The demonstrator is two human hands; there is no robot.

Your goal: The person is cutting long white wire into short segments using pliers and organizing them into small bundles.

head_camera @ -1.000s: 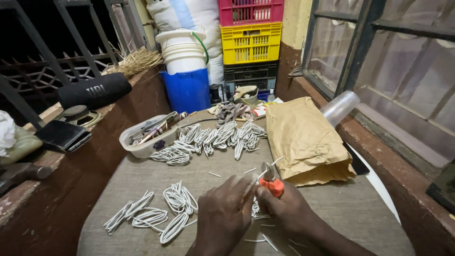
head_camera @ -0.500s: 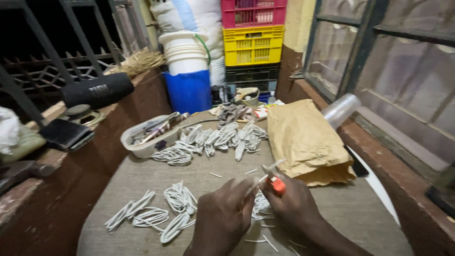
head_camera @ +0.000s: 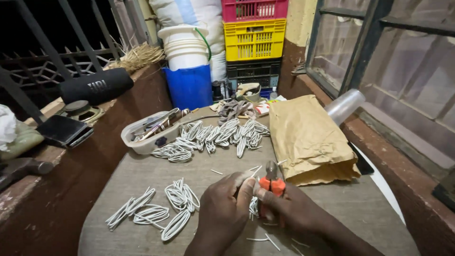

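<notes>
On grey round table (head_camera: 142, 180), R hand (head_camera: 296, 211) closed round orange-handled metal pliers (head_camera: 271, 180). L hand (head_camera: 222, 213) pinches thin white wire piece (head_camera: 253, 169) at plier tip. Coiled white wire bundles (head_camera: 161, 208) lie just left.

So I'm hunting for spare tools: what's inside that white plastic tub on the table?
The white plastic tub holds a jumble of long metal tools, their handles poking over the rim. What lies beneath them at the bottom is covered, and the tool types are too small to tell.

Orange-handled pliers (head_camera: 271, 179) upright in hands, w/ thin white wire (head_camera: 253, 170) at tip
</notes>
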